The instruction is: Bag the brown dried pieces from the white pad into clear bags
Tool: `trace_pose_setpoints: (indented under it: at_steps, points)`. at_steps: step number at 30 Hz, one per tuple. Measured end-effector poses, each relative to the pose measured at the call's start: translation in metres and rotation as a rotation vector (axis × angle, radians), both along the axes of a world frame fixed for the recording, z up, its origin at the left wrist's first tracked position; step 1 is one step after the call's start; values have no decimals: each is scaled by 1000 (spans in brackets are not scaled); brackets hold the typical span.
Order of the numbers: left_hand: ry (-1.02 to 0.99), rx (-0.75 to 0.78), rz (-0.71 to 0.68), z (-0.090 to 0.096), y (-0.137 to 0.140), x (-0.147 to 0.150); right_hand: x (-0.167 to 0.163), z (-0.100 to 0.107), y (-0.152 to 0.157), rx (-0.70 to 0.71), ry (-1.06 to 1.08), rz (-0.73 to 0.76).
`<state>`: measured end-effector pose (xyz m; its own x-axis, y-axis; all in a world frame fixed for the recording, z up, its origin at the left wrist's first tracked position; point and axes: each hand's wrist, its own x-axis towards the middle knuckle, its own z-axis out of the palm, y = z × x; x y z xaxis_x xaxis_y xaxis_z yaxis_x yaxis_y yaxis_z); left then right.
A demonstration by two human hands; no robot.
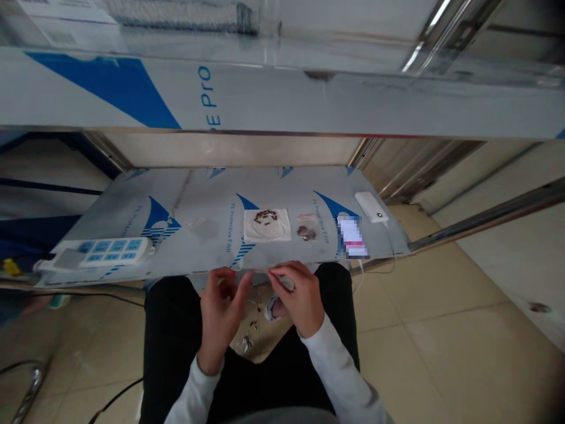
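Observation:
My left hand (225, 303) is over my lap at the table's front edge, its thumb and forefinger apart. Beside it, my right hand (300, 299) pinches thumb against forefinger on what looks like a small clear zip bag (260, 271) with a pinkish edge; most of it is hard to make out. Beyond the hands, a white tissue (279, 231) bears several small dark brown pieces (265, 217). Right of the tissue lies a clear zip bag (306, 228) with dark contents. Another clear bag (203, 228) lies flat to the left.
A white power strip (117, 252) with blue sockets lies at the table's left. On the right are a phone (352, 237) and a white power bank (371, 207) with cables. A film-covered shelf (282, 100) runs above the table (198, 191). Small bits (247, 341) lie on the floor.

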<state>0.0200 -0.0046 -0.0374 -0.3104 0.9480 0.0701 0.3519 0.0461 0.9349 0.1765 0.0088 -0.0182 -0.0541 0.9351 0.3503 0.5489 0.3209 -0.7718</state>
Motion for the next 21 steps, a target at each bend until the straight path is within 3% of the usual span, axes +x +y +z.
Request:
trace_pose_setpoints:
  at_steps: [5,10,12,15,17,21]
  points:
    - [-156,-99,-137,-3,-13,23,-11,-18,-25,-55,132,-14]
    - [-169,-157,-204,-17,-13,15,1,-37,-30,-313,448,10]
    - [-124,-196,-233,-27,-15,10,5,-46,-33,-315,427,-39]
    - [71,-245,-224,-33,-21,7,5,-52,-37,-165,203,-74]
    - [270,-234,-209,-27,-26,9,1,-51,-37,-89,26,22]
    - [681,-150,-176,-1,-30,14,-2,-40,-25,-125,-160,170]
